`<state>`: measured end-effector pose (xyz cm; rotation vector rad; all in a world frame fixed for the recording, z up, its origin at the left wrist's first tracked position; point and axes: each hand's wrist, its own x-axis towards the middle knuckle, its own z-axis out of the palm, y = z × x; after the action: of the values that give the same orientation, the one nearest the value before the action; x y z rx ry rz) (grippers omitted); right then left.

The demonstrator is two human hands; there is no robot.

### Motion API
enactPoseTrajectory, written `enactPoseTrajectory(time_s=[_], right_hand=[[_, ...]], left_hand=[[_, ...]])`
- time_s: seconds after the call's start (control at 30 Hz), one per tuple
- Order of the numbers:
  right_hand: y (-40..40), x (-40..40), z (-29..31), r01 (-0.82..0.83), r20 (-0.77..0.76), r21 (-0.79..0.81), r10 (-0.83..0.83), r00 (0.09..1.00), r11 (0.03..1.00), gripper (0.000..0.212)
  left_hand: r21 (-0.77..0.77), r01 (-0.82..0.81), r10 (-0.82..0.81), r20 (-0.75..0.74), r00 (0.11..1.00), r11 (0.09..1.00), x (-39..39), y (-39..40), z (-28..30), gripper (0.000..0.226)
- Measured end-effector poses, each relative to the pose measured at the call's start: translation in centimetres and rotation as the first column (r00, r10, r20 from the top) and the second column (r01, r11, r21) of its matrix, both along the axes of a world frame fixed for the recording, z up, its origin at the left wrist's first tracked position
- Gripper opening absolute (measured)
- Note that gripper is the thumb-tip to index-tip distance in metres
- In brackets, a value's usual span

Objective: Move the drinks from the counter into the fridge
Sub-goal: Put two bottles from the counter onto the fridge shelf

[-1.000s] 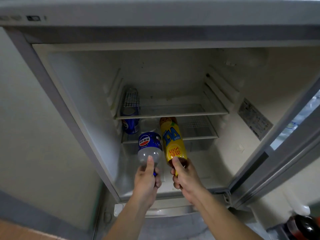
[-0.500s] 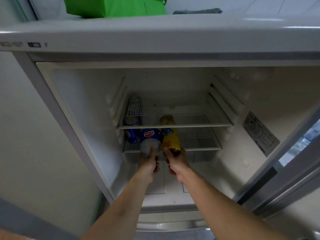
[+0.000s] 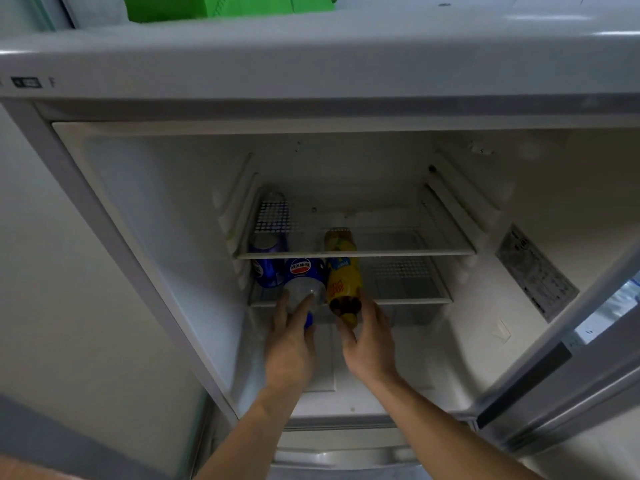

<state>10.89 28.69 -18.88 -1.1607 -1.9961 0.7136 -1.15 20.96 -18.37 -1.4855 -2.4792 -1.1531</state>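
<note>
Inside the open fridge [image 3: 166, 216], a Pepsi bottle [image 3: 304, 275] with a blue label lies on the lower shelf [image 3: 412, 300], cap toward me. A yellow iced-tea bottle [image 3: 343, 282] lies right beside it, also cap toward me. My left hand [image 3: 289, 348] reaches in with its fingers stretched along the Pepsi bottle's clear shoulder, touching it. My right hand [image 3: 370, 348] is spread around the yellow bottle's neck, thumb on one side and fingers on the other, loosely touching.
A blue can [image 3: 265, 268] lies at the left end of the lower shelf, against the Pepsi bottle. The upper shelf [image 3: 381, 252] runs just above the bottles. The fridge door [image 3: 571, 375] stands open on the right. A green box [image 3: 225, 5] sits on top.
Both bottles went deeper and now lie on the lower shelf. My fingers have loosened from gripping the necks to lying stretched along them. The view has tilted upward.
</note>
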Motion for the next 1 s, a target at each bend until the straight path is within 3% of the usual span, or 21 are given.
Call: enactPoseTrajectory(time_s=[0.17, 0.27, 0.43, 0.53, 0.73, 0.87, 1.0], right_hand=[[2.1, -1.1, 0.6, 0.005, 0.131, 0.03, -0.009, 0.991, 1.0, 0.069], [4.5, -2.1, 1.3, 0.003, 0.295, 0.022, -0.009, 0.955, 1.0, 0.071], [8.1, -3.7, 2.4, -0.015, 0.597, -0.154, 0.105, 0.796, 0.988, 0.071], [9.0, -3.9, 2.8, -0.03, 0.66, -0.207, 0.162, 0.734, 0.978, 0.072], [8.1, -3.3, 2.3, -0.006, 0.598, -0.2, 0.126, 0.791, 0.98, 0.078], [4.2, -3.2, 1.4, 0.036, 0.348, 0.039, -0.047, 0.936, 0.999, 0.077], [-0.3, -2.5, 0.1, 0.023, 0.166, 0.17, -0.051, 0.985, 0.985, 0.063]], left_hand=[[-0.283, -0.051, 0.017, -0.121, 0.993, 0.958, -1.7, 2.4, 0.6, 0.057], [-0.339, -0.037, -0.02, -0.162, 0.987, 0.94, -2.8, 4.2, 1.5, 0.059], [-0.472, 0.029, -0.12, -0.164, 0.979, 0.881, -4.1, 6.2, 2.4, 0.074], [-0.515, 0.058, -0.154, -0.146, 0.977, 0.855, -4.2, 6.0, 2.4, 0.088], [-0.424, 0.032, -0.081, -0.1, 0.992, 0.905, -2.0, 2.9, 1.5, 0.086], [-0.363, 0.059, -0.101, -0.098, 0.99, 0.93, -1.0, -0.8, 0.1, 0.08], [-0.265, 0.16, -0.185, -0.071, 0.98, 0.951, -0.8, -4.8, -1.1, 0.068]])
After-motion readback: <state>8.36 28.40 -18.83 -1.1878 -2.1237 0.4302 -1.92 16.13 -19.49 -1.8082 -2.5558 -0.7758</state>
